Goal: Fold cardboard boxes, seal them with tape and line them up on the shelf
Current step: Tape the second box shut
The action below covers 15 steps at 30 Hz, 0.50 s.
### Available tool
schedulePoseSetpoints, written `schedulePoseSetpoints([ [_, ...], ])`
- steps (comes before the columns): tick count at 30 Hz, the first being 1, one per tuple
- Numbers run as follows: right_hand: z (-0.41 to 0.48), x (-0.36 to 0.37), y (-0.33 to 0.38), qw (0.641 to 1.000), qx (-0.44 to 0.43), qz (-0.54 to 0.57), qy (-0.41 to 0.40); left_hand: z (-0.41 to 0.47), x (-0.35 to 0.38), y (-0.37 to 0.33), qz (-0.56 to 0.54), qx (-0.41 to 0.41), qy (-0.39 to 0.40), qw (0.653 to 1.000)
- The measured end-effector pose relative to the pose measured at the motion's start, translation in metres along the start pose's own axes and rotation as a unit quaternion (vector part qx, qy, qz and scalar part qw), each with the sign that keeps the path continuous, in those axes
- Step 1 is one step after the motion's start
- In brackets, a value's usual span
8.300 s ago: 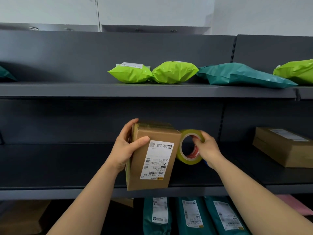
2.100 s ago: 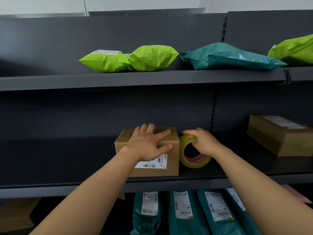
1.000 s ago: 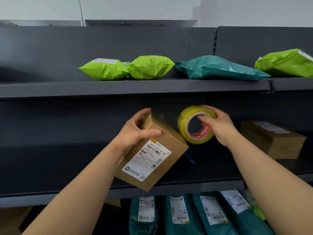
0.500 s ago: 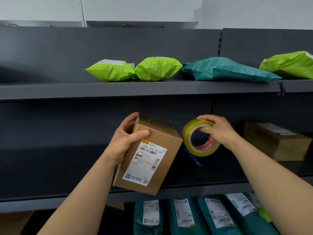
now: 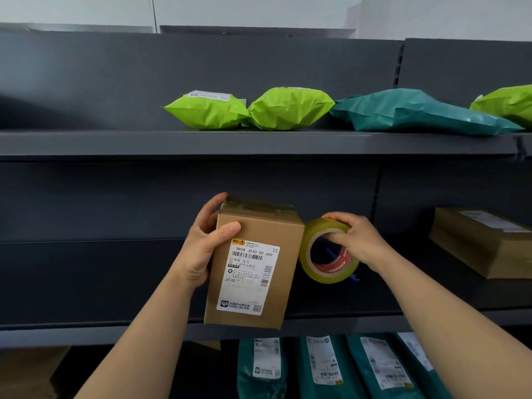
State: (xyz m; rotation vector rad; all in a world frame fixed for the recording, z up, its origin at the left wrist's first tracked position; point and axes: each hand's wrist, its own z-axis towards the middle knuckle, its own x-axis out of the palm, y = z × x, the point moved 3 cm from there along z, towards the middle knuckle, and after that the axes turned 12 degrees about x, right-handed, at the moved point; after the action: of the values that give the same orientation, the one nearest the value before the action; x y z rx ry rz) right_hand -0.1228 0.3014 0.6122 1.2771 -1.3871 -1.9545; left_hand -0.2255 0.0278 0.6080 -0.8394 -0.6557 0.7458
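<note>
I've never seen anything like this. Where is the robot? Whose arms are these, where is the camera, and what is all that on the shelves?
There is no robot here. A person works with bare hands, and one wide camera on their head looks forward and down, so the arms reach in from below.

The left hand grips a labelled cardboard box, held upright in front of the middle shelf. The top of the box looks taped. The right hand holds a tape roll right beside the box.

On the top shelf lie three green bags and one teal bag. A flat box lies on the middle shelf, at the right. Below it are more teal bags with labels.
</note>
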Motion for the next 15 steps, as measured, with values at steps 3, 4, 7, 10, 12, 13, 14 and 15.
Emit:
schedulePoseSetpoints([
  [3,-0.001,0.009,0.005,1.0,-0.01,0.001,0.004,-0.002,-0.009,0.001,0.003,-0.013,0.0,1.0],
  [4,-0.002,0.011,0.008,1.0,-0.015,-0.002,0.003,-0.003,-0.012,0.0,0.008,-0.02,0.004,1.0],
  [7,-0.002,0.013,0.015,1.0,-0.023,-0.021,0.001,-0.005,-0.016,-0.005,0.046,-0.042,0.028,0.998],
  [10,-0.003,0.012,0.017,0.999,-0.014,-0.052,0.001,-0.001,-0.015,-0.015,0.145,-0.027,0.033,0.989],
  [12,-0.004,0.012,0.017,0.998,-0.007,-0.065,-0.001,0.007,-0.014,-0.019,0.23,0.017,0.026,0.973],
  [13,-0.005,0.012,0.018,0.998,-0.004,-0.069,-0.001,0.011,-0.011,-0.021,0.278,0.047,0.028,0.959],
  [14,-0.007,0.012,0.019,0.997,-0.004,-0.072,0.0,0.016,-0.009,-0.023,0.333,0.076,0.035,0.939],
  [15,-0.008,0.012,0.02,0.997,-0.006,-0.077,0.002,0.022,-0.005,-0.023,0.395,0.097,0.047,0.912],
])
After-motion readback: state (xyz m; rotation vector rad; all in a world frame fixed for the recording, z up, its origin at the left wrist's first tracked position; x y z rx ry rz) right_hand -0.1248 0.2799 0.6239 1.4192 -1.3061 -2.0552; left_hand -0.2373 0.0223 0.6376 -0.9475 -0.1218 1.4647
